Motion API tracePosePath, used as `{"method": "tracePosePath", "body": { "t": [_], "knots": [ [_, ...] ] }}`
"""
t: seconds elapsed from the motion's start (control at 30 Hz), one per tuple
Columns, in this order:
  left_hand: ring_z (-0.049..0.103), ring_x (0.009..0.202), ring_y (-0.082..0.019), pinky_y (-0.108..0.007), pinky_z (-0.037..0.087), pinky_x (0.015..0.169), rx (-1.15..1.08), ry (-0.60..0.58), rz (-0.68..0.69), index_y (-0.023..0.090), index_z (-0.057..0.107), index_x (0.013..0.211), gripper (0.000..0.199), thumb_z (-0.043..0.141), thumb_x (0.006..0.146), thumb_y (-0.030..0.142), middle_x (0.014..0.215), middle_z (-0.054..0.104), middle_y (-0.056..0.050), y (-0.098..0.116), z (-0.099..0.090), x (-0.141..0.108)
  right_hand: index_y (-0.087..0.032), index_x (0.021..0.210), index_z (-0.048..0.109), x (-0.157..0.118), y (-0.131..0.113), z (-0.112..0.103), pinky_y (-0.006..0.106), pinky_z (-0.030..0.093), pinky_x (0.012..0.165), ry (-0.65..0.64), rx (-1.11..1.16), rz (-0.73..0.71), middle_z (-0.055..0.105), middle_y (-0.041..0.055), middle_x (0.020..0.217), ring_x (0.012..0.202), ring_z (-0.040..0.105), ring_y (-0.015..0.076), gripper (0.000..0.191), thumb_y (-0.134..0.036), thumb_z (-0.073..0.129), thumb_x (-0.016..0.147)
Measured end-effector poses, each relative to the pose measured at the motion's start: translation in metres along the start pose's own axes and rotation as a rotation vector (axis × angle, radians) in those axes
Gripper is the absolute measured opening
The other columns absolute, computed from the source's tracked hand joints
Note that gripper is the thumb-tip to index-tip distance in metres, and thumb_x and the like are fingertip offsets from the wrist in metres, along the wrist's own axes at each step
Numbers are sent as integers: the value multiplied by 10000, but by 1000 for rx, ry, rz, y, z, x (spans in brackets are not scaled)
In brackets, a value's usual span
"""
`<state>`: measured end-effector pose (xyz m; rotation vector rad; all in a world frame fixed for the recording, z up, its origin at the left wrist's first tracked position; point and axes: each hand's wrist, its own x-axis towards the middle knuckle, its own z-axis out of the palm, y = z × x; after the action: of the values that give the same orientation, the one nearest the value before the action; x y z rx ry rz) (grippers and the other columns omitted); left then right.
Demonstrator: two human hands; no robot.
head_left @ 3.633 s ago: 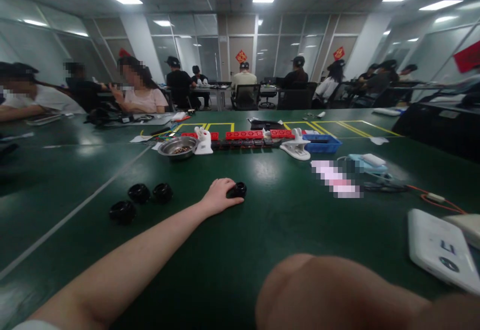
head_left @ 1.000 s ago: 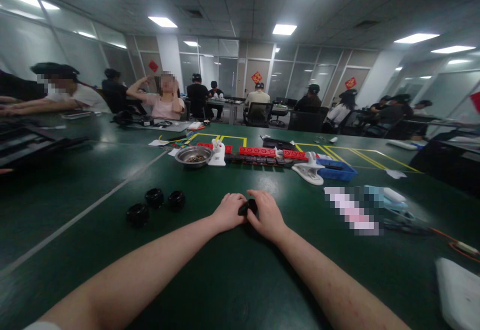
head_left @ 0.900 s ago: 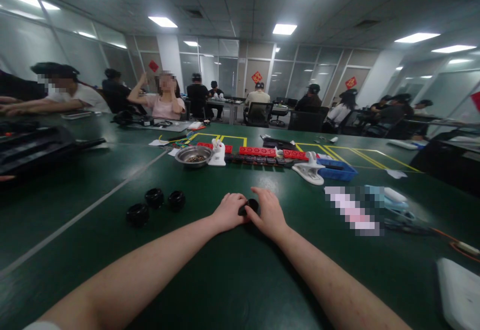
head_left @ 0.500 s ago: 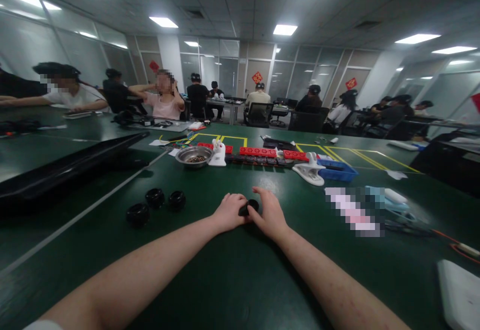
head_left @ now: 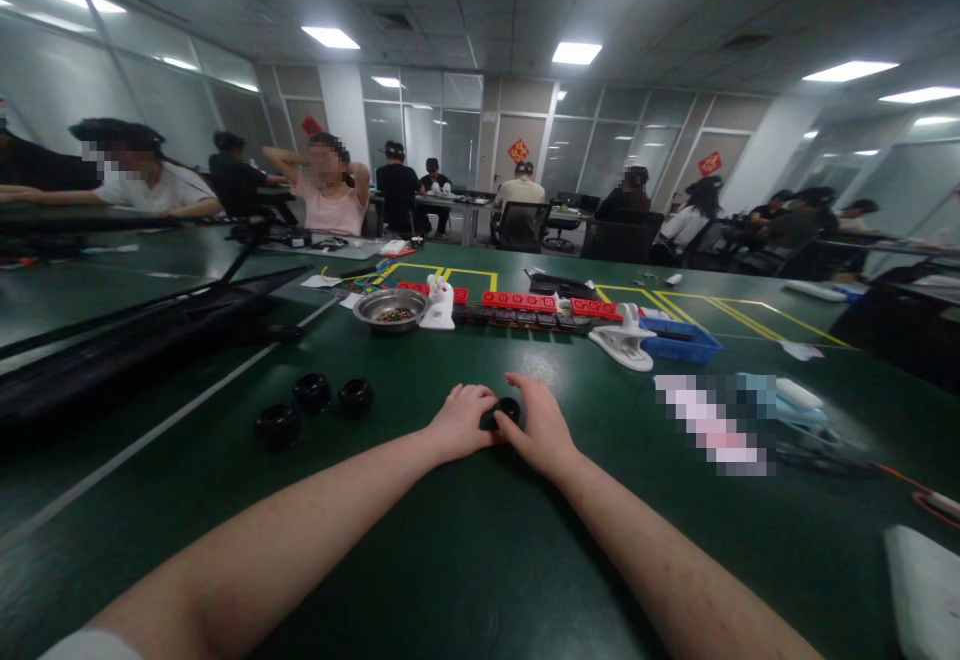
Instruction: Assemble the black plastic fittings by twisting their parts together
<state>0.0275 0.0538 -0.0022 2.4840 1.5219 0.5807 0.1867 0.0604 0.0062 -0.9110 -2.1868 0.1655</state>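
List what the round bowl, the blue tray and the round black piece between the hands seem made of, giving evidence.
Round bowl: probably smooth stainless steel; silvery, with light reflections.
Blue tray: likely moulded plastic; solid colour, thin walls.
Round black piece: perhaps plastic or rubber; dark, smooth-looking, partly covered.

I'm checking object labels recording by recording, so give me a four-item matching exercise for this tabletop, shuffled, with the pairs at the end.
Things
1. metal bowl
2. blue tray
3. three black ring-shaped pieces
4. single black round piece

Places or states
A. beside the right-hand white clamp
B. between the left hand and the right hand
C. has small bits lying in it
D. grouped on the green table, to the left of the left hand

Right pairs: 1-C, 2-A, 3-D, 4-B
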Motion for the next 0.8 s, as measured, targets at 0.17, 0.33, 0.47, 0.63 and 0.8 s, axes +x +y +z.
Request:
{"method": "tracePosePath", "body": {
  "t": [0.17, 0.33, 0.47, 0.63, 0.8],
  "knots": [
    [470, 988, -238, -397, 337, 893, -4, 17, 3, 186, 577, 911, 342, 579, 704, 458, 1025, 535, -58, 1, -1, -1, -142, 1078, 441, 0, 5, 0, 399, 420, 762, 12, 2, 54, 547, 71, 843, 811, 510, 225, 372, -282, 513, 740],
    [473, 986, -238, -395, 338, 896, -5, 4, 1, 183, 578, 894, 335, 593, 691, 449, 1023, 541, -55, -1, 0, 0, -161, 1094, 421, 0, 1, 0, 364, 398, 844, -13, 41, -7, 559, 66, 955, 921, 497, 205, 409, -141, 472, 689],
    [459, 1007, -246, -399, 334, 900, -4, 0, -6, 190, 573, 916, 330, 598, 689, 429, 1043, 531, -55, 0, 0, 0, -139, 1127, 407, 0, 1, -1, 406, 379, 861, 7, 35, 4, 517, 111, 1046, 985, 465, 242, 443, -220, 514, 705],
    [464, 994, -241, -402, 335, 898, -13, 4, -5, 197, 574, 904, 333, 575, 702, 462, 1035, 531, -49, 1, -1, -1, -143, 1115, 407, 0, 4, 1, 406, 422, 786, 17, 70, 56, 540, 80, 889, 843, 514, 226, 433, -240, 520, 709],
    [469, 991, -241, -400, 335, 899, -11, 8, -5, 185, 576, 910, 347, 598, 687, 450, 1018, 537, -51, 1, -1, -1, -161, 1182, 330, -3, 4, 2, 381, 389, 872, 5, 108, 10, 528, 77, 1014, 953, 497, 205, 542, -118, 461, 658]
  ]
}}
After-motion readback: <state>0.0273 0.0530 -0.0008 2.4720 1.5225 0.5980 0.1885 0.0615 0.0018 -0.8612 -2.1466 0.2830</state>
